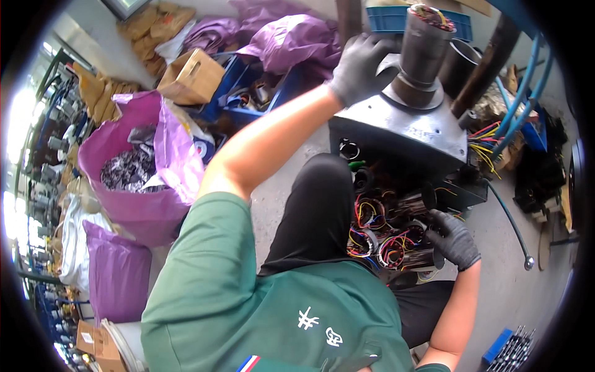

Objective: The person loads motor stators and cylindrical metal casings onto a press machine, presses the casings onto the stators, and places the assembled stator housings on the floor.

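Left hand (361,67), in a dark grey glove, raised far up against the dark metal funnel tube (425,53) of the machine (409,133); fingers (372,46) curled around the tube's left side, closed on it. Tube's long axis near upright, leaning slightly right, with coloured wires (434,15) poking out of its top. Right hand (455,239), gloved the same, low and near, resting on the pile of motor coils with coloured wires (384,239) just below the machine's base; fingers bent down onto the coils, whether pinching one or only pressing, impossible to tell. Pile directly left of the right hand, touching it; far closer to that hand than to the left. Further left, a purple bag of metal scrap (133,167) on the floor, well apart. Machine's underside and coil shapes lost in shadow and tangle.
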Tool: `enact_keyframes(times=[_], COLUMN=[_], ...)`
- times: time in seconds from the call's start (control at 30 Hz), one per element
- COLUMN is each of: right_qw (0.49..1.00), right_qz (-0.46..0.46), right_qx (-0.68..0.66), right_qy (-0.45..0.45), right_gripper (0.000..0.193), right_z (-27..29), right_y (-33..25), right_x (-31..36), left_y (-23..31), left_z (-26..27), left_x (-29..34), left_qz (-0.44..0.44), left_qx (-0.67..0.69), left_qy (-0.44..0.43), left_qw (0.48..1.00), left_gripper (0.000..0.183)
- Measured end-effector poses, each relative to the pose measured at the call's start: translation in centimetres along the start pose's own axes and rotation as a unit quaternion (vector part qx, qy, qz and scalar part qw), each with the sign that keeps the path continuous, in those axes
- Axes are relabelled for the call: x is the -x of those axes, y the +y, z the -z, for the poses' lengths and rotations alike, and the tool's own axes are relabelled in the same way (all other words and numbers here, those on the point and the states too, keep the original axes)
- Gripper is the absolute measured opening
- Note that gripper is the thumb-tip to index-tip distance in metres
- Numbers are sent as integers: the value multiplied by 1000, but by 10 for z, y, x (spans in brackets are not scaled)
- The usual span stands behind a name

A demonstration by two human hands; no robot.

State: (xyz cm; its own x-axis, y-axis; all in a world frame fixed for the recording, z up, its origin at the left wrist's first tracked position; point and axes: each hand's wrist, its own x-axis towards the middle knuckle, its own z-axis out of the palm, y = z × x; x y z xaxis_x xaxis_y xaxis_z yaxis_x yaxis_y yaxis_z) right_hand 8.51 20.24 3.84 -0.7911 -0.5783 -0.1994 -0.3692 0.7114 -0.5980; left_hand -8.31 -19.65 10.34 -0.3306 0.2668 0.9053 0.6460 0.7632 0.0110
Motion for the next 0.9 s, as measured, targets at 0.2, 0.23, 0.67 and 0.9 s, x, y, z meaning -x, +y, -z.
enact_keyframes(times=[0.2,0.23,0.67,0.9], right_qw=[997,989,957,973], right_qz=[69,148,-260,-187], right_qx=[-26,-16,-14,30], right_qy=[12,23,-127,-134], right_gripper=[54,51,41,48], right_z=[-16,-20,-5,-24], right_y=[-5,2,145,113], right_x=[16,13,95,9], left_y=[35,43,91,-7], left_z=[108,138,218,334], left_x=[339,420,551,639], left_qz=[539,577,679,548], left_qx=[24,-44,-335,-434], left_qy=[-215,-239,-298,-376], left_qw=[814,780,582,608], left_gripper=[33,38,52,51])
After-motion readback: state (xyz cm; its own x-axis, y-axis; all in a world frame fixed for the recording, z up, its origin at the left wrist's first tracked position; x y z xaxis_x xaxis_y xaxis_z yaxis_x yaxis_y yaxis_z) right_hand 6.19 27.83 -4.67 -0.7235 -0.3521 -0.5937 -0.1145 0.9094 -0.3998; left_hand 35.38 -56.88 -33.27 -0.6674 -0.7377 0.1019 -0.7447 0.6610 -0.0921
